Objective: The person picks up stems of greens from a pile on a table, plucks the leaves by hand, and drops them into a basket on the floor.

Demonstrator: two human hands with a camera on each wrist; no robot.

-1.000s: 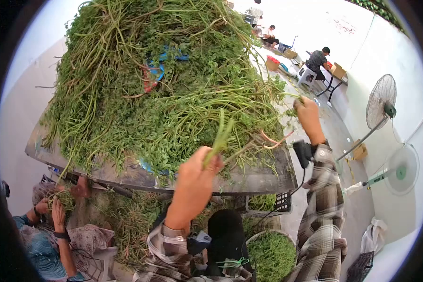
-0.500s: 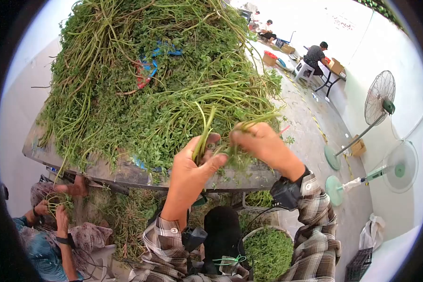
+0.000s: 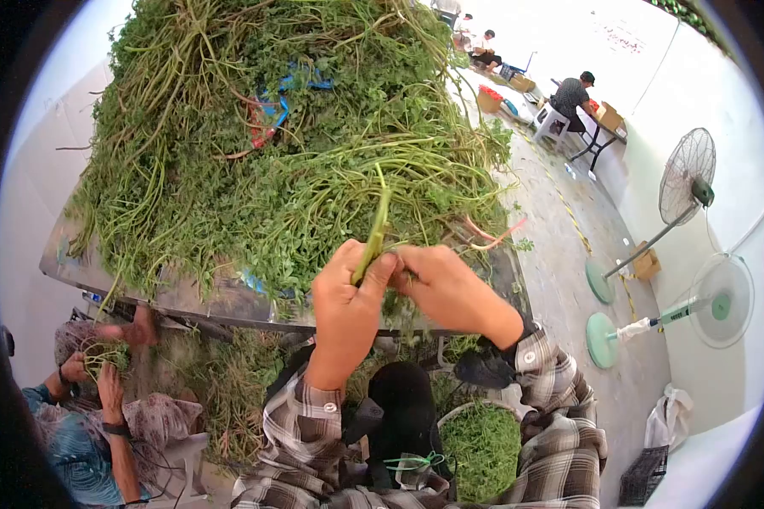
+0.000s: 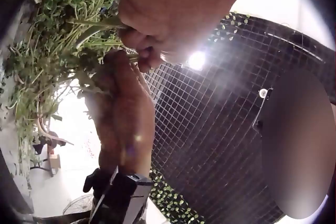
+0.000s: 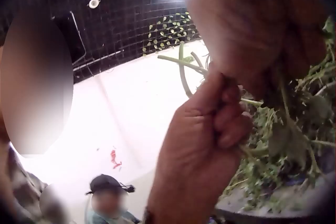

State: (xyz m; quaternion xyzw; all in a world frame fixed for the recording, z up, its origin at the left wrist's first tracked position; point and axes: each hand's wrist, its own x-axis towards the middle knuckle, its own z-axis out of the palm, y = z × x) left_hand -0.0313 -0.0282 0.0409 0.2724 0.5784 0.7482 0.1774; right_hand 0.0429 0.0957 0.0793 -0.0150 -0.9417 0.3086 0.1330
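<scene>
Several cut green stems [image 3: 375,237] stand up out of my left hand [image 3: 344,297], which grips them between thumb and curled fingers. My right hand [image 3: 454,288] meets it at the fingertips and pinches leafy greens. In the right wrist view, stem ends [image 5: 184,64] poke out past the left hand [image 5: 194,140], while leaves [image 5: 289,140] hang below the right hand [image 5: 241,24]. Both hands are above the near edge of the table [image 3: 187,310], in front of a large heap of leafy greens [image 3: 297,170]. The fingers hide the point where they pinch.
Below the table, a round tub of greens [image 3: 484,450] stands by my lap. Loose stems [image 3: 242,399] cover the floor. At left, another seated person [image 3: 102,424] handles greens. Two fans [image 3: 688,178] stand at right. A reddish stem [image 3: 497,236] lies near the table's right corner.
My right hand has come in from the right side of the heap to my left hand, bringing greens. The left hand keeps its grip on the stems.
</scene>
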